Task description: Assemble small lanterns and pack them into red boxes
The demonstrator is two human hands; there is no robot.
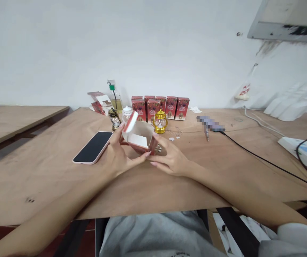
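A small red carton (138,138) with a white inside lies tipped towards me on the wooden table (49,171), its lid flap raised. My left hand (119,151) grips its left side, fingers curled under the bottom. My right hand (169,155) holds the right side, thumb on the carton's edge. A small gold lantern (160,121) stands just behind the carton. Behind it runs a row of several closed red cartons (160,106) by the wall.
A phone in a pink case (93,147) lies face up to the left. A dark lantern (114,119), a white one (127,112), a bottle (115,98) and opened cartons (100,101) stand at the back. A black cable (262,159) and a white power strip (301,151) lie on the right.
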